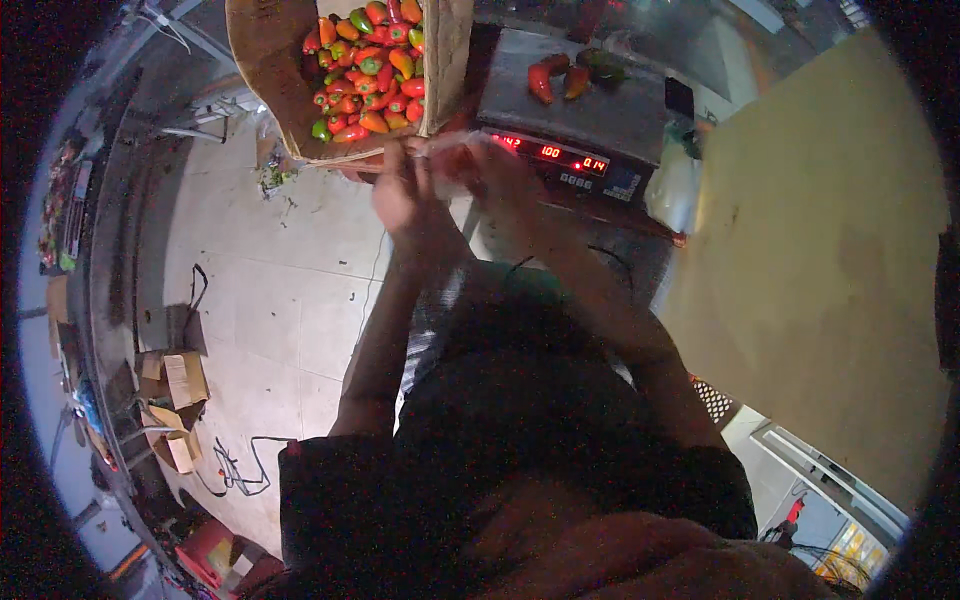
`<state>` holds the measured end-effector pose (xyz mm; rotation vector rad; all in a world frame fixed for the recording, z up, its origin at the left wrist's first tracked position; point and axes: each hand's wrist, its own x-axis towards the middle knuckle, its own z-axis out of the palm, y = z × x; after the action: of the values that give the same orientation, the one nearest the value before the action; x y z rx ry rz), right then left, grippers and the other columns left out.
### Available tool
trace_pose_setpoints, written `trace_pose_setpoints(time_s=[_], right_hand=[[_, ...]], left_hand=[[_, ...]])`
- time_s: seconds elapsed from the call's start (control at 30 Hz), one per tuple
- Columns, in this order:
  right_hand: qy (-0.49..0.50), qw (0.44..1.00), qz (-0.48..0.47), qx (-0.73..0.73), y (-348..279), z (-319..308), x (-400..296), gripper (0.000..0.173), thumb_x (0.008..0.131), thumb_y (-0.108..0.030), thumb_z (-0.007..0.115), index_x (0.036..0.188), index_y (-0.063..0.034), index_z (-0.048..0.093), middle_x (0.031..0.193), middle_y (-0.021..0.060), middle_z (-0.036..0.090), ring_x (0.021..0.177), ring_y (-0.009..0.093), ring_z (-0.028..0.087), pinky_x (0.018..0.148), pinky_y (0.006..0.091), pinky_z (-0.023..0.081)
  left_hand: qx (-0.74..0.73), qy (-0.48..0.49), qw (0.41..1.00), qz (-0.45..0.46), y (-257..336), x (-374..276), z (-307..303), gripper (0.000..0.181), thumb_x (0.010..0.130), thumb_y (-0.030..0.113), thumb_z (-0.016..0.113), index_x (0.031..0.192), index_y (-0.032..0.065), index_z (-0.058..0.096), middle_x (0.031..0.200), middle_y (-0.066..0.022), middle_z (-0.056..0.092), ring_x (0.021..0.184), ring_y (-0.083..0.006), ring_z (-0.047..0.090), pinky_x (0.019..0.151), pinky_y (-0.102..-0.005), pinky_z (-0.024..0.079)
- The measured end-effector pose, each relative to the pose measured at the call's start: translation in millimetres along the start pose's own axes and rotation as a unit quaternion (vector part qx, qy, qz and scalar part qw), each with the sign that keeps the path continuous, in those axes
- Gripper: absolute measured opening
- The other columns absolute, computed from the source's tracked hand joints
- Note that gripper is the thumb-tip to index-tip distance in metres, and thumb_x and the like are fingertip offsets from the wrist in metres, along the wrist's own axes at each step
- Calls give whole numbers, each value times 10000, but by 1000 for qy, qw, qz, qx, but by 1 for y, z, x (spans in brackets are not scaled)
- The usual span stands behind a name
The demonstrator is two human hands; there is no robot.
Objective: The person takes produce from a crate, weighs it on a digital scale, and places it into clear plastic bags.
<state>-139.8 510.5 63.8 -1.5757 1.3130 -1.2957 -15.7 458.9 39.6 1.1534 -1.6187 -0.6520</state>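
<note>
My left hand and my right hand are close together at the near right corner of a cardboard box, both blurred. Between them is a clear plastic bag with something reddish in it; my fingers close on its edges. Many small red, orange and green peppers lie in the cardboard box. To the right stands a digital scale with lit red digits. On its metal plate lie several peppers, red, orange and dark green.
Clear plastic bags hang at the scale's right side. A large tan panel stands at the right. On the tiled floor to the left are opened cardboard boxes, a tangled black cable and plant scraps.
</note>
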Motion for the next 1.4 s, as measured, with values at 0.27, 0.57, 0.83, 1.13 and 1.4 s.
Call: trace_pose_setpoints(time_s=[0.27,0.57,0.83,1.13,1.4], right_hand=[[283,831,-53,-475,114,-115,45,510,795,-393,625,1132,-22,536,1022,196,564,940,311,564,842,404,434],[232,775,248,-533,214,-181,104,665,639,-516,698,1116,-67,582,1272,235,429,1138,376,450,900,539,376],[204,803,296,-476,221,-165,92,864,654,-620,642,1354,-177,399,1465,234,150,1307,453,262,1012,595,276],[81,713,53,-694,227,-187,41,551,828,-393,595,1310,-172,441,1196,194,516,883,303,608,895,465,418],[205,959,137,140,83,-109,-30,392,860,-311,575,1184,-101,510,1011,127,575,770,229,598,757,369,448]], left_hand=[[-356,-107,889,-269,-30,-18,-1,195,935,249,495,888,63,529,709,-3,520,640,-67,509,565,-239,429],[-312,-173,898,-257,-19,-23,-7,160,922,207,511,936,52,550,799,0,532,692,-82,530,613,-228,454],[-268,-172,914,-250,-13,-34,4,138,900,180,539,933,49,568,785,13,515,718,-73,483,607,-243,412],[-270,-165,939,-133,-6,-22,1,103,897,153,534,891,54,562,762,12,532,660,-72,491,564,-243,415],[-337,-163,878,-299,-16,-18,24,174,905,176,515,863,45,621,731,29,561,617,-47,479,525,-223,388]])
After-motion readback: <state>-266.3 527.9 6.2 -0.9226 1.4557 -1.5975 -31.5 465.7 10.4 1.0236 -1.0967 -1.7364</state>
